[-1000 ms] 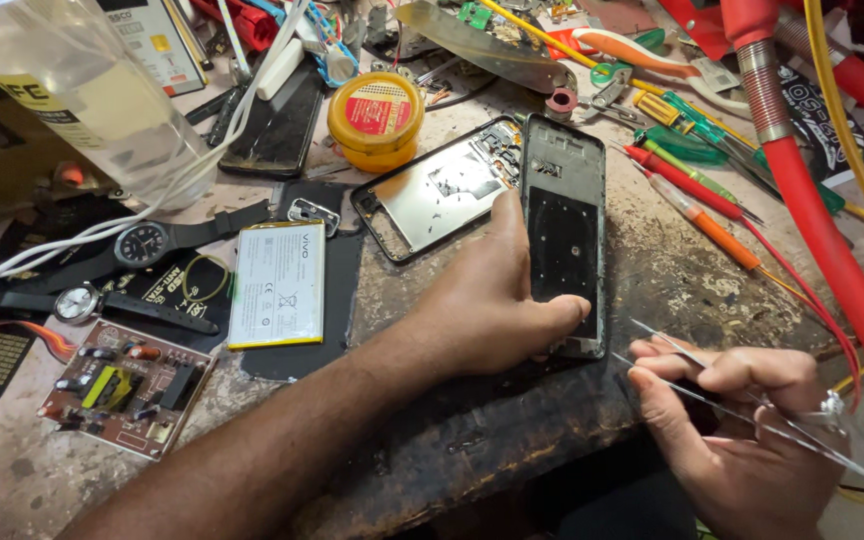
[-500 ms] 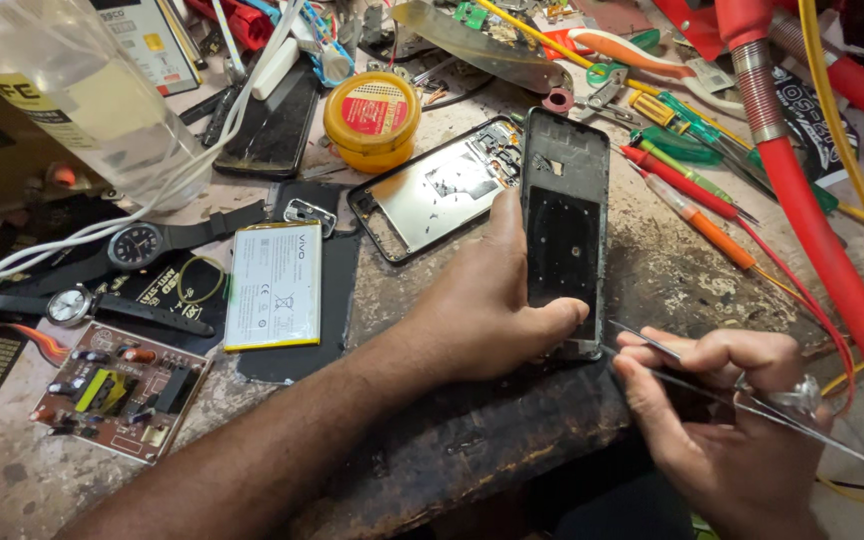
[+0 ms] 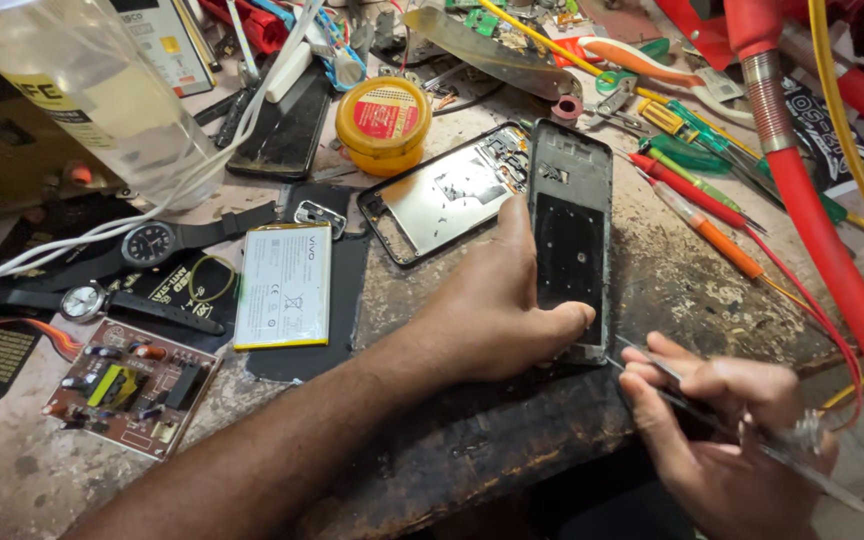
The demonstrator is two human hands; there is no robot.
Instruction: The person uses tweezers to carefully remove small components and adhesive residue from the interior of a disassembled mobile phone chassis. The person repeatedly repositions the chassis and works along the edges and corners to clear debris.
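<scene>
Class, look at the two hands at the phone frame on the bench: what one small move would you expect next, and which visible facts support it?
Probably the right hand eases the tweezers a little further in at the bottom edge of the phone frame. The tips sit right by that lower corner, and the left hand presses the frame flat on the workbench, thumb along its lower edge. Whether the tips touch anything cannot be told.

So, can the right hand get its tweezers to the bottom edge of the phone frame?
Probably yes: the right hand holds the tweezers with tips beside the phone frame, and the left hand leaves that corner uncovered.
</scene>
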